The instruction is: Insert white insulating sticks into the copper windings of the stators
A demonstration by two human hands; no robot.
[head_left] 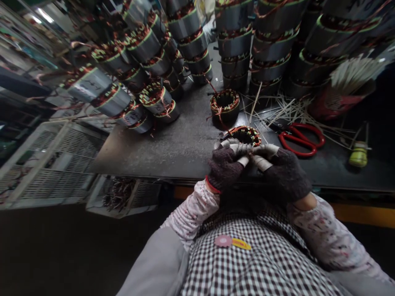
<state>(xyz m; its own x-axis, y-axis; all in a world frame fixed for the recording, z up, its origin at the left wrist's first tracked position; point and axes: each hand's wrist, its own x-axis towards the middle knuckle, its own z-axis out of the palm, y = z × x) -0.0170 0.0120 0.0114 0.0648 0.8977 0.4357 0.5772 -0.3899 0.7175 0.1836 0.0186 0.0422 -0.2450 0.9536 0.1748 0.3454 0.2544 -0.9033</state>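
A motor stator (243, 133) with copper windings stands at the table's front, right behind my hands. My left hand (230, 160), in a dark glove with white-wrapped fingertips, has its fingers closed at the stator's near rim. From the other side my right hand (279, 166), gloved the same way, brings its wrapped thumb and finger together close to the left fingertips. Whatever is pinched between them is too small to make out. Most of the stator's near wall is hidden by the hands. Another stator (225, 107) with copper leads sits just beyond.
Red-handled scissors (300, 139) lie to the right among loose pale sticks (286, 109). A red container (339, 100) holds more sticks. A yellow object (358, 154) stands far right. Stacked stators (235, 45) line the table's back and left. White crates (58, 160) stand lower left.
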